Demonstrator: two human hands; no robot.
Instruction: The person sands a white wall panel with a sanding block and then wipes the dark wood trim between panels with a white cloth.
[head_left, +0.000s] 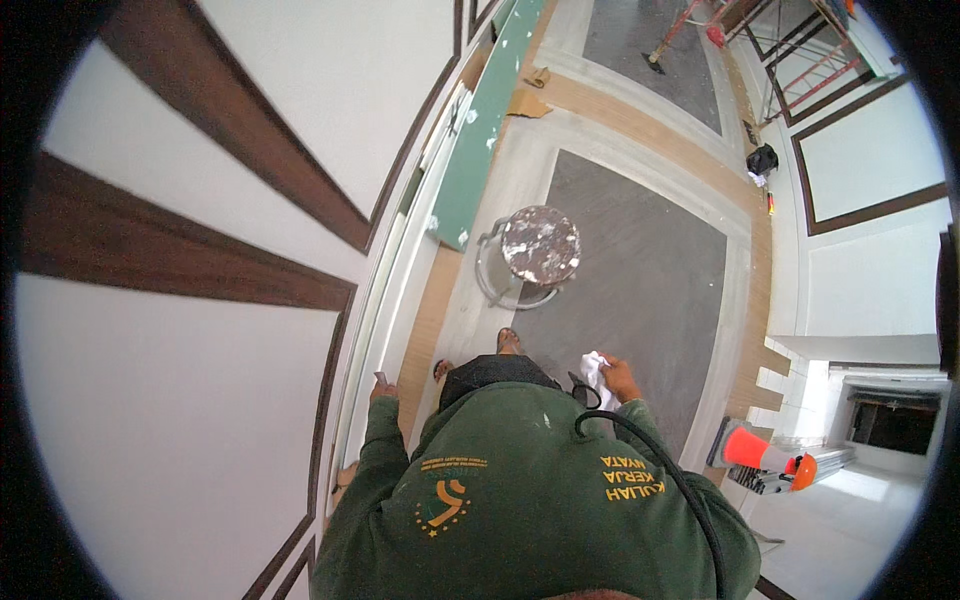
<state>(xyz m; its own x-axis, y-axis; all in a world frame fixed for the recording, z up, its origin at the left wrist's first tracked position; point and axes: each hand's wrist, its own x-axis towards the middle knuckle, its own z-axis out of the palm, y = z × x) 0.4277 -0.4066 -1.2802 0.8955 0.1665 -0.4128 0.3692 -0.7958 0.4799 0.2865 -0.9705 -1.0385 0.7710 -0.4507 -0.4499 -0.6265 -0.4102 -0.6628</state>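
My left hand (385, 391) is low beside the panelled wall, holding a small flat grey-brown piece (382, 378) too small to identify. In my right hand (621, 379), away from the wall, is a crumpled white cloth (595, 369). A dark cord (637, 425) runs down over my green sweatshirt (540, 480) and loops near that cloth. Ahead of my feet stands a round stool (541, 244), its seat spattered with white paint and a metal ring around its legs.
A paint-spotted green board (472, 157) lies along the wall (187, 390), which has brown mouldings. Red scaffolding (821, 86) stands far right, near a brush with a handle (655, 63). At right are a black bag (762, 159), a traffic cone (750, 448) and an orange helmet (805, 472).
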